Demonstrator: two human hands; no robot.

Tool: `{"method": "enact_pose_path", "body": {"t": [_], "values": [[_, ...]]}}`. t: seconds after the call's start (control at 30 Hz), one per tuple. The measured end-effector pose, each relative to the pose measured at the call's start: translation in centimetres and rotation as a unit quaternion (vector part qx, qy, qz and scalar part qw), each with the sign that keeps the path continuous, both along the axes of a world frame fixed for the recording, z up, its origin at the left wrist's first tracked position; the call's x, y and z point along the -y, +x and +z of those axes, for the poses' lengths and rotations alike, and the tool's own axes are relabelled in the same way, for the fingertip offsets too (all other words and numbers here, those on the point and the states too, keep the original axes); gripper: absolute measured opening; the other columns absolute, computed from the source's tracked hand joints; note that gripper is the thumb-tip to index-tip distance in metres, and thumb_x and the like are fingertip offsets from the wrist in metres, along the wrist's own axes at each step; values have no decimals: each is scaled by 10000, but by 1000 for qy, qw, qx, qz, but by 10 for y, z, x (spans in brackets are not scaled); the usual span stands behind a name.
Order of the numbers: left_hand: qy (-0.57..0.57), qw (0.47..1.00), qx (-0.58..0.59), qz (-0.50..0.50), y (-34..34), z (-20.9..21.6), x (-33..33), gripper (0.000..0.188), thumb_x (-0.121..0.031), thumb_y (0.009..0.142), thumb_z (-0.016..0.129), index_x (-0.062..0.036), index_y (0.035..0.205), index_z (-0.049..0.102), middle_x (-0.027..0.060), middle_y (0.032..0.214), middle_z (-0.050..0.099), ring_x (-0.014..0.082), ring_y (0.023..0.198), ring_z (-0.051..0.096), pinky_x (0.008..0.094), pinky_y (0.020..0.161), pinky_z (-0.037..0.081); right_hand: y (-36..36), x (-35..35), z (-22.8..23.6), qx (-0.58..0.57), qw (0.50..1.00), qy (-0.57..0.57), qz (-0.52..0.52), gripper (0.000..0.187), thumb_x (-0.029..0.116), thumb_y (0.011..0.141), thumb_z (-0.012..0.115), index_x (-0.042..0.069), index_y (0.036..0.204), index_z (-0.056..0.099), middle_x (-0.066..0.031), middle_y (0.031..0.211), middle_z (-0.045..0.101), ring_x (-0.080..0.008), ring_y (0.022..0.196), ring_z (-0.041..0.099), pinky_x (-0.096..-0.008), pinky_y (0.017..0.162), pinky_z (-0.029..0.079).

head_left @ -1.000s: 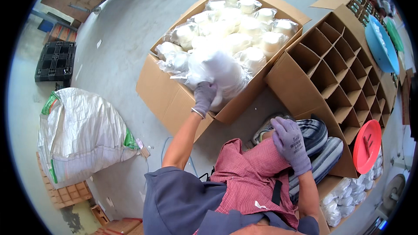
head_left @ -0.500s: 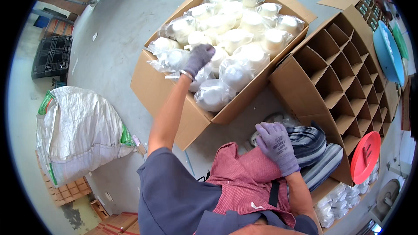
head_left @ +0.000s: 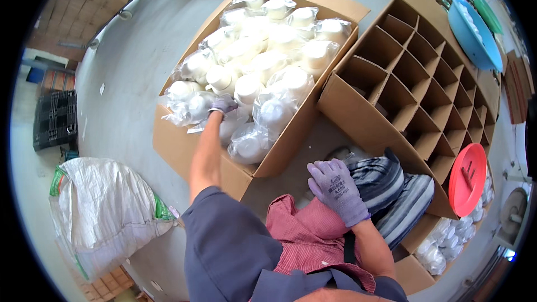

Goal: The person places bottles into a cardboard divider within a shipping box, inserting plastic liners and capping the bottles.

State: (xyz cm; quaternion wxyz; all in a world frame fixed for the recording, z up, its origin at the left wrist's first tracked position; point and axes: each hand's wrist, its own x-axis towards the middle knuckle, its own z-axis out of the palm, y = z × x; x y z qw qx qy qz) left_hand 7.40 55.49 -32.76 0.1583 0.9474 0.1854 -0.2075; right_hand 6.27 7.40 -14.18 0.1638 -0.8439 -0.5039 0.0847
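My left hand (head_left: 225, 103), in a purple-grey glove, reaches into a large open cardboard box (head_left: 193, 148). Its fingers curl downward among white, rounded containers (head_left: 265, 64) in clear plastic bags. The fingertips are hidden, so what they grip cannot be made out. A bagged container (head_left: 200, 105) lies just left of the hand, and another bagged container (head_left: 250, 142) sits at the near corner. My right hand (head_left: 338, 190), gloved alike, rests with fingers stretched out over the red apron (head_left: 302, 223) at my knee. It holds nothing.
To the right, a cardboard box with dividers (head_left: 411, 75) leans toward me. Against it stand a red basin (head_left: 469, 179) and a blue basin (head_left: 475, 31). Striped fabric (head_left: 405, 207) lies beside my right hand. At left are a white sack (head_left: 109, 212) and a black crate (head_left: 55, 120).
My left hand has moved lower and leftward, down among the bagged containers. My right hand stays at the knee. The whole view has shifted, with the boxes now farther left.
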Motion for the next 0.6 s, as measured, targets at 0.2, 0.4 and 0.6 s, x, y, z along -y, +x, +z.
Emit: {"method": "enact_pose_path", "body": {"t": [0.2, 0.4, 0.6], "values": [[-171, 920, 341, 87, 4, 190, 139, 288, -248, 800, 702, 28, 828, 625, 120, 699, 587, 217, 661, 557, 353, 631, 437, 9, 2, 20, -151, 955, 203, -154, 681, 283, 843, 664, 38, 1403, 365, -192, 1348, 431, -315, 1209, 478, -413, 1038, 370], [39, 827, 528, -190, -36, 258, 304, 178, -112, 712, 675, -38, 859, 608, 99, 889, 565, 307, 918, 544, 507, 945, 416, 3, 15, 76, -273, 792, 441, -323, 1018, 319, 738, 804, -2, 1470, 174, -243, 1399, 330, -364, 1262, 414, -444, 1031, 393], [-95, 751, 594, -272, -25, 281, 414, 214, -5, 684, 712, -29, 867, 603, 114, 895, 581, 339, 955, 564, 486, 959, 430, -16, 137, 99, 220, 855, 367, -292, 753, 208, 661, 825, 104, 1313, 462, -192, 1243, 440, -387, 1112, 500, -459, 940, 463]]}}
